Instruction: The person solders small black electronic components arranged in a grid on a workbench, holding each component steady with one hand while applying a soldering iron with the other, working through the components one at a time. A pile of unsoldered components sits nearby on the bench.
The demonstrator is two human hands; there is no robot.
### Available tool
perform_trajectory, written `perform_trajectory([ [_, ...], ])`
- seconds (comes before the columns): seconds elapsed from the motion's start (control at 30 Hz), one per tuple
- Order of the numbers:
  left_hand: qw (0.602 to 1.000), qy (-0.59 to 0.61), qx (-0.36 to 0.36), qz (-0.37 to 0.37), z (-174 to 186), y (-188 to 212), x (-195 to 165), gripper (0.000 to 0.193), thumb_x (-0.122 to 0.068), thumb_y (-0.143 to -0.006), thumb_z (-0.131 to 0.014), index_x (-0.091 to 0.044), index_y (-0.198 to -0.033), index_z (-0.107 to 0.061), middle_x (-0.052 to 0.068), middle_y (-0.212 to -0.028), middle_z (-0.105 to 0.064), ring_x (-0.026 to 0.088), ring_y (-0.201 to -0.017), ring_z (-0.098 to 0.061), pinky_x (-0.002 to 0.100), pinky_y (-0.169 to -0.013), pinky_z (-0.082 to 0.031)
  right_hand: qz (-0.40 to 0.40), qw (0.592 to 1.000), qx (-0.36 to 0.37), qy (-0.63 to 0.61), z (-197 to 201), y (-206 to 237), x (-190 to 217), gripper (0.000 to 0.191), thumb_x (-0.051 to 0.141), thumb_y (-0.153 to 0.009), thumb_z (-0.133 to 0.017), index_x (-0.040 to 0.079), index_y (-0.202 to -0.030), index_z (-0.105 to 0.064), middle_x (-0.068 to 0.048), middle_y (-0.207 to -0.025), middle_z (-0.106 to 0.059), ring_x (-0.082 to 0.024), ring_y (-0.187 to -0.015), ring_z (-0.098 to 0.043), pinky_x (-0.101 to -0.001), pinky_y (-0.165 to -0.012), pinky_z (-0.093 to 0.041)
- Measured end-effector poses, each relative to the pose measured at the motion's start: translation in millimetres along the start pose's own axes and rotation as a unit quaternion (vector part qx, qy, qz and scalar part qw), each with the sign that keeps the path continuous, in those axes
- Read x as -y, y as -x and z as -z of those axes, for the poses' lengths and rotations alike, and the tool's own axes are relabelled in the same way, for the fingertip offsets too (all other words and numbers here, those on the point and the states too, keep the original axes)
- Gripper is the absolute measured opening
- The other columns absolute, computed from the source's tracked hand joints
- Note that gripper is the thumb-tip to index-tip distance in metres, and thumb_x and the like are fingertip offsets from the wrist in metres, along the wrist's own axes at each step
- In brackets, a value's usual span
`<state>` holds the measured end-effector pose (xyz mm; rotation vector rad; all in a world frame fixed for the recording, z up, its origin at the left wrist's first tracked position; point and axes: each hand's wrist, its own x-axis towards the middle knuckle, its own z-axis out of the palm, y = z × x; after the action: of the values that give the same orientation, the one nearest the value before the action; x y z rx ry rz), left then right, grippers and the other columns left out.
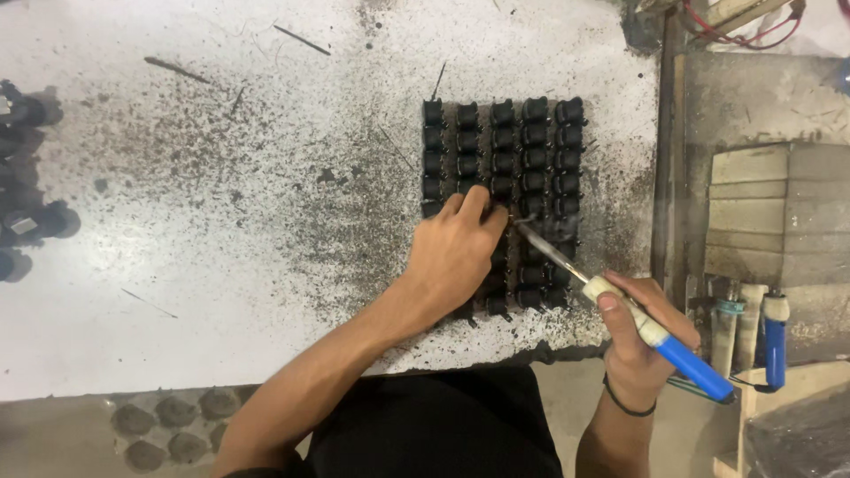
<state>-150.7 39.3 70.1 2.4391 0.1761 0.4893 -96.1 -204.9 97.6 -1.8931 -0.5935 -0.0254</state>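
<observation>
Soldering calls for a steady tip here, and the right hand grips the blue-handled soldering iron with a cream collar like a pen, fingers wrapped tight round the collar, with the metal tip slanting up and left to meet the block of small black plastic components set in neat rows on the scorched, speckled white table. The left hand lies over the lower middle of that block, fingers pinched narrow at the spot just beside the iron's tip; whether they hold a thin solder wire is too fine to tell. To do this well, I judge the left hand should keep the fingertips clear of the hot tip, press the block so it cannot slide, and let the tip rest on one joint only, without bridging to the neighbouring row. More dark parts sit at the table's far left edge, well apart. A second blue-handled tool stands in a wooden rack to the right.
</observation>
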Motion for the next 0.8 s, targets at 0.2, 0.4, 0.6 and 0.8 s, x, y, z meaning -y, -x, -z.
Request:
perform_trajectory([
  [0.2,1.000,0.006,-0.012,-0.011,-16,11,12,0.019,0.001,-0.074,-0.068,-0.001,-0.093,-0.072,0.013,-0.098,-0.061,0.030,-0.095,-0.066,0.039,-0.063,-0.059,0.008,0.998,0.033,0.054,-13,-9,18,0.025,0.009,-0.095,-0.078,-0.010,-0.110,-0.071,-0.015,-0.093,-0.073,-0.015,-0.078,-0.067,-0.0221,-0.072,-0.048],
  [0.4,0.999,0.031,0.005,-0.019,-16,13,12,0.024,0.000,-0.067,-0.071,0.001,-0.091,-0.071,0.016,-0.098,-0.061,0.033,-0.096,-0.065,0.040,-0.065,-0.059,0.075,0.980,0.089,0.162,-20,-23,45,0.026,0.005,-0.090,-0.082,-0.007,-0.110,-0.073,-0.016,-0.087,-0.073,-0.019,-0.073,-0.070,-0.0242,-0.065,-0.051],
  [0.6,1.000,0.017,0.020,-0.015,-21,10,8,0.023,0.002,-0.067,-0.071,0.001,-0.090,-0.070,0.016,-0.098,-0.062,0.032,-0.096,-0.065,0.040,-0.064,-0.060,0.167,0.955,0.110,0.218,-27,-31,61,0.024,0.009,-0.087,-0.086,-0.004,-0.103,-0.074,-0.015,-0.093,-0.075,-0.021,-0.071,-0.072,-0.0267,-0.064,-0.050],
  [0.8,0.997,0.011,0.067,0.027,13,7,-9,0.024,0.000,-0.078,-0.070,0.000,-0.101,-0.068,0.014,-0.089,-0.065,0.030,-0.080,-0.067,0.040,-0.059,-0.058,0.084,0.986,0.061,0.133,-1,-21,45,0.029,0.014,-0.092,-0.083,-0.007,-0.110,-0.074,-0.016,-0.090,-0.074,-0.018,-0.072,-0.070,-0.0246,-0.064,-0.051],
])
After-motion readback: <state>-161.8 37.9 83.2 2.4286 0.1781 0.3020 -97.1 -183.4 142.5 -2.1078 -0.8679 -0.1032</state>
